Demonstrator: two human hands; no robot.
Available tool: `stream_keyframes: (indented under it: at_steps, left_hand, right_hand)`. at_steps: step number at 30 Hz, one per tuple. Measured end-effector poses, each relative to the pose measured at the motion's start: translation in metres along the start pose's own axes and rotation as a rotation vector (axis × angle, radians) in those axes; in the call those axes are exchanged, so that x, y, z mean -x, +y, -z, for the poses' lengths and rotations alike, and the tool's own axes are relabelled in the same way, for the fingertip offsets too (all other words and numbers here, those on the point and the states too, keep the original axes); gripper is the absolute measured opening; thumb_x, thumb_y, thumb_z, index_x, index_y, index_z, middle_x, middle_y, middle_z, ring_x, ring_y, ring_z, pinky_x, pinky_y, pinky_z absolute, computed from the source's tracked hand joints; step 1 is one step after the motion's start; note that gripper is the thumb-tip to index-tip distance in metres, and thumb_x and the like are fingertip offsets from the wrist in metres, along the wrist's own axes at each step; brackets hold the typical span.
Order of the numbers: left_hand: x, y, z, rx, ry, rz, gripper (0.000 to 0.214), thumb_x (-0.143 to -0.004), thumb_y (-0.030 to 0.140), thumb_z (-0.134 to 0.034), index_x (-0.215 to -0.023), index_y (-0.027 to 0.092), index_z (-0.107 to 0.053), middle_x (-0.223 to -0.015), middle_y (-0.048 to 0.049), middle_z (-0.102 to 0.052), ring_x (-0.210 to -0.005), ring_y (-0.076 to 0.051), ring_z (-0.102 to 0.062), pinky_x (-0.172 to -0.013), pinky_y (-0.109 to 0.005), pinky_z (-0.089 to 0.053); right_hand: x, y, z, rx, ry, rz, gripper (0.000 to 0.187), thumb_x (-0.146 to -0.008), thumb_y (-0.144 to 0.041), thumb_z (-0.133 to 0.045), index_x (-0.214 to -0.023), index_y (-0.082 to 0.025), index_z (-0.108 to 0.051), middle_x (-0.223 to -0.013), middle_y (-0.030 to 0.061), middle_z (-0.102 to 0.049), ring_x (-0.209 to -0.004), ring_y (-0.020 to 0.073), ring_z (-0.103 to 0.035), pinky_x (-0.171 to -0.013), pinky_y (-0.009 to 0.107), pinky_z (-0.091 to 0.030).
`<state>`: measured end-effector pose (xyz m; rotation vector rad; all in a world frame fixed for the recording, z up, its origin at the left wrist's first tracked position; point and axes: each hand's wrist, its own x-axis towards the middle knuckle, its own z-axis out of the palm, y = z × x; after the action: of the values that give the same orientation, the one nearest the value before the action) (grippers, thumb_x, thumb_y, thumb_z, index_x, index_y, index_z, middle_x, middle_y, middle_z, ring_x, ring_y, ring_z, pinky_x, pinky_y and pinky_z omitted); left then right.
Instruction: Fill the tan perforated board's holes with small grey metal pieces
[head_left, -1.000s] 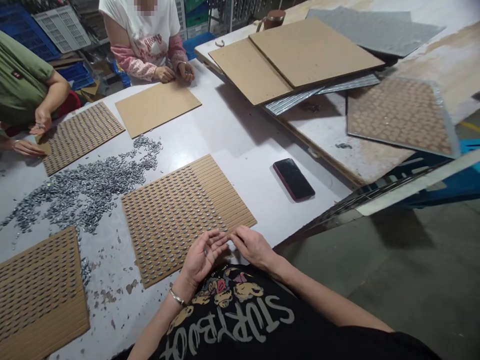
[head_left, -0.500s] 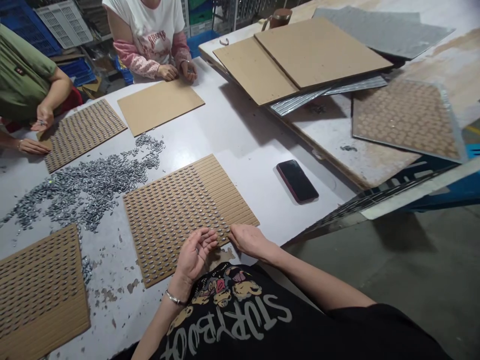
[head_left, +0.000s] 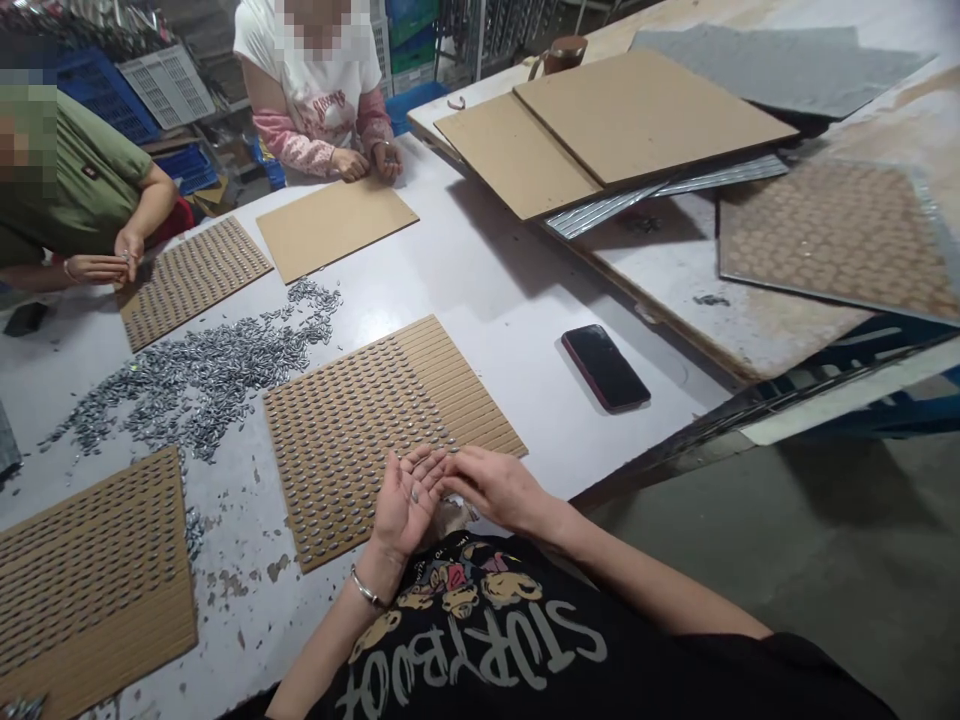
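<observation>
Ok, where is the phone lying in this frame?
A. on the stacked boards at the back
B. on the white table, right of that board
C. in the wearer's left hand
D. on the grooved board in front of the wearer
B: the phone lies flat on the bare table, right of the grooved board and clear of both hands.

**Around the Work Table**

A dark phone (head_left: pixel 606 367) lies face up near the table's (head_left: pixel 495 290) right edge. A plain board (head_left: pixel 337 227) sits toward the far edge, before a seated person in a white shirt (head_left: pixel 319 85). At the left edge, a person in green (head_left: pixel 71 185) leans over another ribbed board (head_left: pixel 193 280). Stacked boards (head_left: pixel 611 130) rest on the adjoining bench, beside what looks like a brown mug (head_left: pixel 564 53).
</observation>
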<state>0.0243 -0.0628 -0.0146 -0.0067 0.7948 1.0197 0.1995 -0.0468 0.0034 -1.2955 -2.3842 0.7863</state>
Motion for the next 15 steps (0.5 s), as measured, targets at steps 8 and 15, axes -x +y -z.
stream_keyframes:
  at_steps: [8, 15]
  left_hand:
    - [-0.015, 0.005, 0.001, 0.013, 0.01, -0.096, 0.044, -0.095, 0.052, -0.046, -0.093, 0.013, -0.066, -0.088, -0.0107, -0.071, -0.088, -0.021, -0.067, -0.091, -0.035, -0.051]
    - [-0.041, 0.072, 0.026, -0.379, 0.285, -0.279, 0.031, -0.082, 0.036, -0.062, -0.06, 0.017, -0.054, -0.063, -0.005, -0.059, -0.062, -0.016, -0.06, -0.065, -0.029, -0.052]
  right_hand:
    - [-0.035, -0.02, -0.049, -0.046, 0.067, 0.222, 0.009, -0.091, -0.014, -0.051, -0.093, -0.018, -0.059, -0.09, 0.0072, -0.066, -0.082, 0.019, -0.061, -0.072, 0.028, -0.048]
    - [-0.102, -0.035, -0.048, -0.124, 0.117, 0.274, 0.012, -0.092, -0.02, -0.048, -0.096, -0.021, -0.058, -0.091, 0.0081, -0.065, -0.08, 0.0207, -0.063, -0.07, 0.031, -0.052]
